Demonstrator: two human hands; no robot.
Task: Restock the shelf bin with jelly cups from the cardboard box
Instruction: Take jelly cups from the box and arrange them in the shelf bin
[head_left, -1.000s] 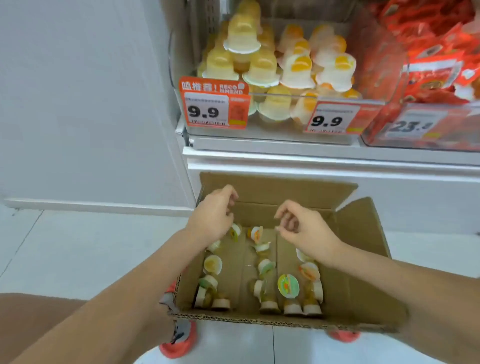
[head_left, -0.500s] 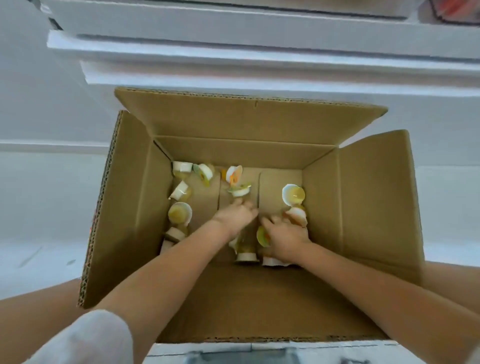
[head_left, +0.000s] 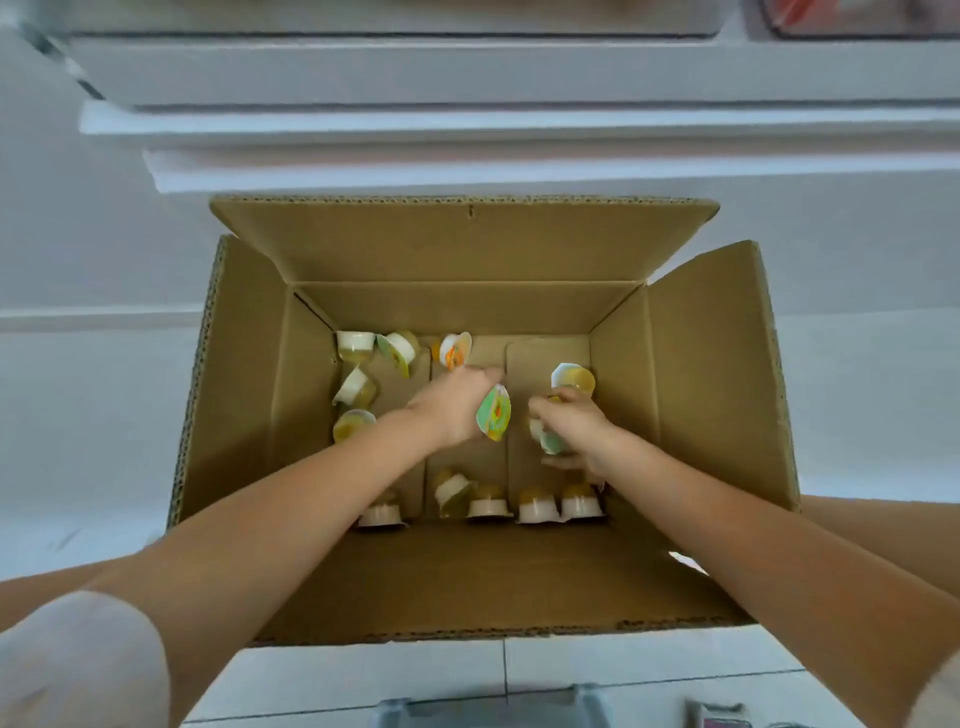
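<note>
An open cardboard box (head_left: 711, 374) stands on the floor below me, with several jelly cups scattered on its bottom. Both my hands are down inside it. My left hand (head_left: 452, 410) grips a jelly cup (head_left: 494, 421) whose green and yellow lid faces me. My right hand (head_left: 576, 431) holds jelly cups (head_left: 545, 439), mostly hidden under the fingers. Loose cups lie at the back left (head_left: 356, 345), back middle (head_left: 455, 351) and back right (head_left: 571, 376). A row stands along the near wall (head_left: 535, 509). The shelf bin is out of view.
The white shelf base (head_left: 467, 140) runs across the top, right behind the box. Box flaps stand up at the back (head_left: 467, 234), left (head_left: 228, 374) and right. White floor tiles (head_left: 78, 415) surround the box. A grey object (head_left: 493, 709) lies at the bottom edge.
My view dropped from the shelf bin to the box. Both hands went down into the box and each closed on jelly cups; the left one now lifts a green-lidded cup.
</note>
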